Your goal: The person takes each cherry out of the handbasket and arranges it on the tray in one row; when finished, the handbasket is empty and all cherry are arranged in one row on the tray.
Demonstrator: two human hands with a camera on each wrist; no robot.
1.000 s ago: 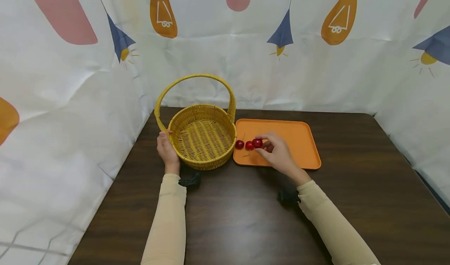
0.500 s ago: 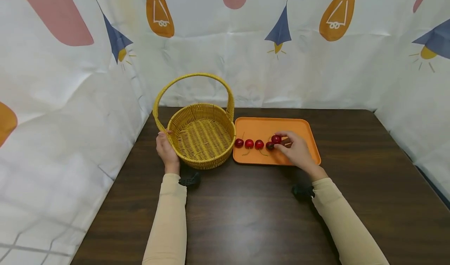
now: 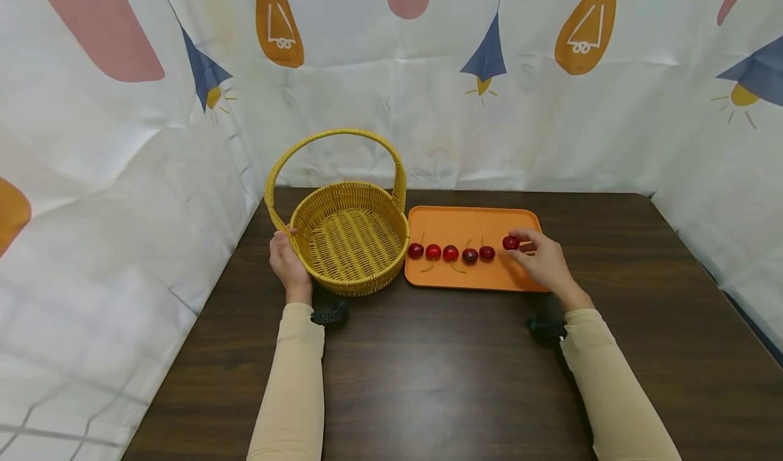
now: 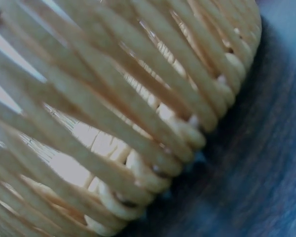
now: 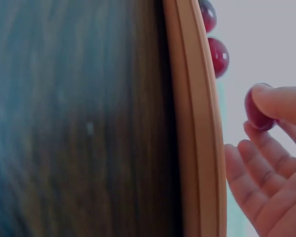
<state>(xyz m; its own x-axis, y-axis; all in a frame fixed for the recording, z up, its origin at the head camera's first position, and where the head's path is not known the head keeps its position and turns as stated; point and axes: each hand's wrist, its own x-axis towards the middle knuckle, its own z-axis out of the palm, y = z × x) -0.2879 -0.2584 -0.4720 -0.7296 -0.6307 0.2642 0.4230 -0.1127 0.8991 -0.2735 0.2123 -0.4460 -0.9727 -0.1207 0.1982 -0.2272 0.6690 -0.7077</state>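
Observation:
My left hand (image 3: 290,265) grips the yellow woven basket (image 3: 350,285) at its left side, where the tall handle meets the rim. Nothing lies inside the basket; in the left wrist view its woven wall (image 4: 123,94) fills most of the frame. Over the right part of an orange tray (image 3: 477,220), my right hand (image 3: 546,262) pinches a dark red cherry (image 3: 510,243) between thumb and fingertips. That same cherry (image 5: 256,111) shows at the thumb tip in the right wrist view. Several cherries, one of them a bright red cherry (image 3: 450,253), sit in a row on the tray's left half.
The tray stands right beside the basket on a dark wooden table (image 3: 416,379). A white printed cloth (image 3: 428,128) hangs behind the table's back edge and along the sides. Dark wrist devices, such as the left one (image 3: 330,313), sit at both wrists.
My right hand has moved rightward along the tray, and the row of cherries left of it shows more of them now. My left hand keeps its grip on the basket.

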